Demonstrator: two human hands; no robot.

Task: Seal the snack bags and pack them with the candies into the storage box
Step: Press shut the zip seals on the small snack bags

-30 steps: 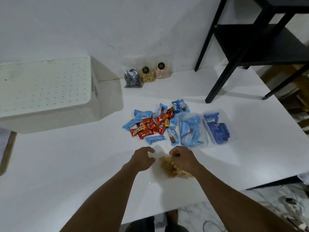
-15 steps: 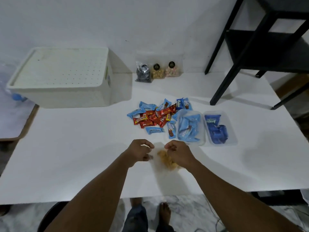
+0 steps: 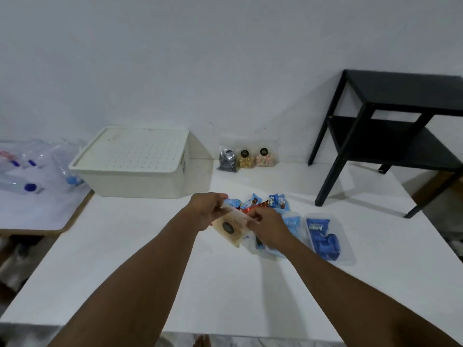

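Bag (image 3: 231, 235) between left grip (image 3: 206, 210), right grip (image 3: 268, 229)

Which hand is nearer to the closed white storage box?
Left. The left hand is close to the front right corner of the storage box; the right hand is farther to the right of it.

Blue plastic candy wrapper (image 3: 274, 198) at 1 o'clock of the candy pile: white letters, roughly "Kalpa", last letters blurry. Dark blue foil packet (image 3: 316, 227) in the clear plastic tray (image 3: 348, 256), 3 o'clock of the pile: same white word, upside down. Black oval label (image 3: 227, 227) on the clear tan-filled snack bag (image 3: 235, 239): unreadable. Round black labels on the yellow-filled snack bag (image 3: 245, 160) and pink-filled snack bag (image 3: 263, 159), 12 o'clock by the wall: gold print, too small to read. Other wrappers too blurred.
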